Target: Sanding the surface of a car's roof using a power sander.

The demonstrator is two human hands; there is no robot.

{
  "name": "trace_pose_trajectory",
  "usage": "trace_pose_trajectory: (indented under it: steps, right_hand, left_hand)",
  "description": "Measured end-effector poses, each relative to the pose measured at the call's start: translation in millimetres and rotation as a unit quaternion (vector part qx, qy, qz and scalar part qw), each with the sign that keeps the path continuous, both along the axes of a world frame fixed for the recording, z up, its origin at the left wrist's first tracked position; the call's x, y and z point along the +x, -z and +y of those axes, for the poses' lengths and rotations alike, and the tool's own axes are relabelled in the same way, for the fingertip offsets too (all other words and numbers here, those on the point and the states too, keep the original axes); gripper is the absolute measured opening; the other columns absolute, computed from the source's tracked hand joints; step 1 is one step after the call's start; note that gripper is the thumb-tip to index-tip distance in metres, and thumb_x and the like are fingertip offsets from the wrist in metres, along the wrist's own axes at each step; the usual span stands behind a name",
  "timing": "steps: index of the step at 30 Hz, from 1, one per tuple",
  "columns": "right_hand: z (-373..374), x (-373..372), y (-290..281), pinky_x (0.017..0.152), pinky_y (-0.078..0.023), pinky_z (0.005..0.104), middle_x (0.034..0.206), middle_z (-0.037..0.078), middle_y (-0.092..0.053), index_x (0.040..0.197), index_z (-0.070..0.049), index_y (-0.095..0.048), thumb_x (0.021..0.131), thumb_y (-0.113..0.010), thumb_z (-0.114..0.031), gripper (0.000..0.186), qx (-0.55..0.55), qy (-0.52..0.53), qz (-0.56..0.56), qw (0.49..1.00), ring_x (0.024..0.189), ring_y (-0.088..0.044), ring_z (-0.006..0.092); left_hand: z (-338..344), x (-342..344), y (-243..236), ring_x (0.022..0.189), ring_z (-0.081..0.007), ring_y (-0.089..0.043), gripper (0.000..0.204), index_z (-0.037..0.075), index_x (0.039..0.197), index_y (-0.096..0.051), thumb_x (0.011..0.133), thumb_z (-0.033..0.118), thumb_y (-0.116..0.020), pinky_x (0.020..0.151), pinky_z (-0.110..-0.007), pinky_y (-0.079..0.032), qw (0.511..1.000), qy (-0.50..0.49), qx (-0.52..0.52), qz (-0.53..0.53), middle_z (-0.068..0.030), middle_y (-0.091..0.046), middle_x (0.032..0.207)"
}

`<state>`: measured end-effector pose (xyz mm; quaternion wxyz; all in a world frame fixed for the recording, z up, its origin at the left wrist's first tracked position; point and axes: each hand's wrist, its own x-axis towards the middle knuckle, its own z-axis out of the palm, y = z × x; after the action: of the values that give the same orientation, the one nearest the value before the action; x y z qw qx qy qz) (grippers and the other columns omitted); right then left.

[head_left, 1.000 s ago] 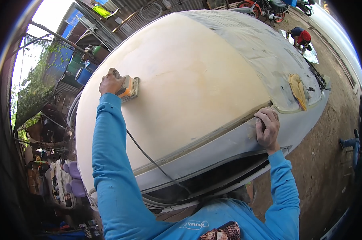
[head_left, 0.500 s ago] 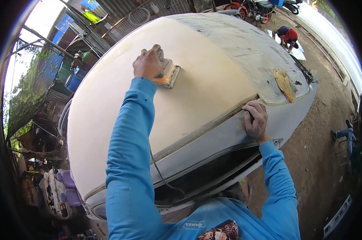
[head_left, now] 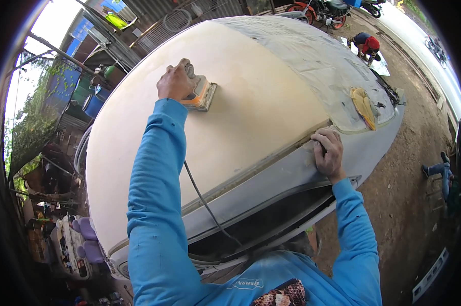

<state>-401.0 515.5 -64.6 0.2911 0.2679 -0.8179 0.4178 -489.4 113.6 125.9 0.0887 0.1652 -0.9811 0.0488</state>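
Note:
My left hand (head_left: 178,81) is closed around a dusty orange-and-grey electric sander (head_left: 204,96). The sander's pad lies flat on the cream-coloured car roof (head_left: 251,122). A dark power cord (head_left: 204,201) runs from under my left forearm, over the roof's side edge, toward the window opening. At the front corner of the roof, my right hand (head_left: 328,153) rests with its dusty fingers curled on the roof's side edge (head_left: 291,148); what lies under the fingers is hidden.
Masking sheet (head_left: 312,66) covers the windshield and hood. A yellowish cloth (head_left: 363,108) lies on it. Another person in a red cap (head_left: 369,46) bends down beyond the car. Motorcycles (head_left: 332,13) stand at the back. Blue drums (head_left: 94,103) are at far left.
My left hand has slid the sander a little to the left across the roof. More of the cord now shows. My right hand stays at the roof edge, nearly unmoved.

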Motion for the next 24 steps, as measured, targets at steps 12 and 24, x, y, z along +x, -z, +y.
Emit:
trace_pose_trajectory:
  steps: [12, 24]
  right_hand:
    - [-1.2, -1.2, 0.7, 0.097, -0.047, 0.0449, 0.100, 0.015, -0.067, 0.095, -0.001, -0.070, 0.082, -0.062, -0.004, 0.015, 0.007, 0.003, 0.001, 1.000, 0.101, -0.063, 0.0365]
    - [-4.1, 2.1, -0.8, 0.096, -0.046, 0.0436, 0.100, 0.015, -0.068, 0.095, -0.002, -0.070, 0.084, -0.062, -0.004, 0.014, 0.011, 0.018, -0.012, 1.000, 0.101, -0.062, 0.0355]
  left_hand:
    - [-172.7, 92.8, -9.4, 0.123, -0.0363, -0.063, 0.065, 0.023, 0.139, -0.054, 0.083, 0.048, -0.075, 0.105, -0.047, -0.051, 0.972, -0.231, -0.036, -0.012, -0.0186, -0.063, 0.134]
    - [-61.5, 48.8, -1.2, 0.117, -0.0357, -0.066, 0.065, 0.025, 0.141, -0.054, 0.085, 0.051, -0.075, 0.100, -0.045, -0.054, 0.996, -0.090, -0.009, -0.001, -0.0171, -0.063, 0.131]
